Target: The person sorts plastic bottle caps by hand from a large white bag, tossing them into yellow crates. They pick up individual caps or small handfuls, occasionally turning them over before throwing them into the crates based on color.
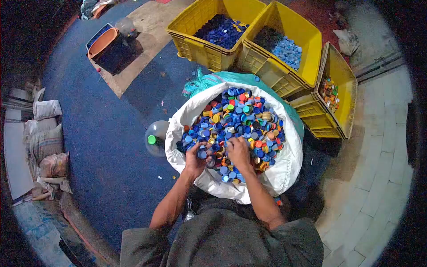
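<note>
A large white sack [178, 129] stands open in front of me, filled with mixed plastic bottle caps [231, 118], mostly blue with red, orange, yellow and green ones among them. Over the near left part of the heap, my left hand [195, 161] is cupped around a blue bottle cap [202, 154]. My right hand [239, 153] is beside it, fingers curled down toward the caps; what they hold is hidden.
Beyond the sack stand yellow crates: one with dark blue caps [221, 30], one with light blue caps [287, 52], one with mixed caps [330, 93]. A clear jug [156, 149] with a green cap lies left of the sack. Filled sacks [46, 138] line the left side.
</note>
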`<action>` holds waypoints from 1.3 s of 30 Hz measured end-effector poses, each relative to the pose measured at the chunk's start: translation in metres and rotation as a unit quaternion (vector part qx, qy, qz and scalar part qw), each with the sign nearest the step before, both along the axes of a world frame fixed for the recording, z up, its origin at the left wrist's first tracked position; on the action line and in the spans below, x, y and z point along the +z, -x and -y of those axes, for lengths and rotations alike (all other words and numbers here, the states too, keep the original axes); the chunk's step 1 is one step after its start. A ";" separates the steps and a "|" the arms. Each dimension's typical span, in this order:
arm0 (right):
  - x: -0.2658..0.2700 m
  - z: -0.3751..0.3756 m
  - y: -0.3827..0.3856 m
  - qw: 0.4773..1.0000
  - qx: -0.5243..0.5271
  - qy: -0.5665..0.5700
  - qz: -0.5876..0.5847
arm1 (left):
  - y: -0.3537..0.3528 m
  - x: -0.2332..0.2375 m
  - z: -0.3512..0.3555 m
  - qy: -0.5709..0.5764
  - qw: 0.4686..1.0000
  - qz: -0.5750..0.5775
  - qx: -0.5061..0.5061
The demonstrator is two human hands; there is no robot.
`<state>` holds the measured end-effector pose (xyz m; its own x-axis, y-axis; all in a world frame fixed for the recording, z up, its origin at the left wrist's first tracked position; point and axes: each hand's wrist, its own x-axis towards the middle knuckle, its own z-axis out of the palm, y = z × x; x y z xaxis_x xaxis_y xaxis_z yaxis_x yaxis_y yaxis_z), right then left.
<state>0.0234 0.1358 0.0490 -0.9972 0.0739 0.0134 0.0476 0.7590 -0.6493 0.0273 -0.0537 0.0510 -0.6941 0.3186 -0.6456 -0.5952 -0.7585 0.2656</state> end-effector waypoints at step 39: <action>0.149 -0.214 0.214 0.462 -0.240 0.821 -0.234 | 0.278 0.221 -0.255 -0.132 0.985 -0.111 -0.027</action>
<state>-0.1905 0.3498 0.1982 -0.7777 0.5777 -0.2478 -0.4821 -0.8012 -0.3546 -0.2506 0.2011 0.2717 -0.7867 0.4945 -0.3695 -0.5854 -0.7876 0.1924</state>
